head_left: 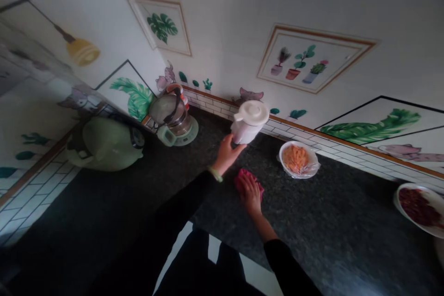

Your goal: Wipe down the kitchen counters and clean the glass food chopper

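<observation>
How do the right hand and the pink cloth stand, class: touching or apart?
Touching: the head view shows the right hand laid over the pink cloth, fingers spread on it.

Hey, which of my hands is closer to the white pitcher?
Left. Your left hand grips the pitcher near its base; your right hand is apart from it, nearer your body, on the pink cloth.

A kitchen: a dark worktop (333,226) runs below a wall (222,18) with a brick-patterned band; a glass kettle (178,118) stands far left, a white jug (250,122) and food bowls (301,175) farther right.
</observation>
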A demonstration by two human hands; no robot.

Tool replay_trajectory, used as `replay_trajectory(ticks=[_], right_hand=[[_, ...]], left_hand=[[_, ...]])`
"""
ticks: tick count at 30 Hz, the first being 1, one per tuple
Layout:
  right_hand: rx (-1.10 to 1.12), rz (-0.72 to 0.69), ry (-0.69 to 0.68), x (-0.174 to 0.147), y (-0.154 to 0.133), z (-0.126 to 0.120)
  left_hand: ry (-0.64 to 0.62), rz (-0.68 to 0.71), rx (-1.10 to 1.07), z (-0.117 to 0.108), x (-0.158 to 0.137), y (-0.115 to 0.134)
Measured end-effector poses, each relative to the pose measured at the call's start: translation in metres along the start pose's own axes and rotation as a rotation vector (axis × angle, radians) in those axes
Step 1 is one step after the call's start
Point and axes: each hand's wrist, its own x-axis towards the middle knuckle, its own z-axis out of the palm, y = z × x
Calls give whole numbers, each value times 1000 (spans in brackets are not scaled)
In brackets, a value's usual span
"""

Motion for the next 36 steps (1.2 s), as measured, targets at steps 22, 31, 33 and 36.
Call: replay_trajectory(ticks=[22, 31, 33, 36], right_hand=[[-63, 114, 158, 9, 2, 22], [233, 30, 224, 216, -66, 82], [149, -10, 157, 272, -88, 108], [37, -72, 47, 341, -113, 146]], left_hand=[[-195, -337, -115, -166, -65, 14], [10, -478, 13, -244, -109, 11], [16, -493, 36, -248, -111, 8], [29, -531, 37, -253, -115, -1]])
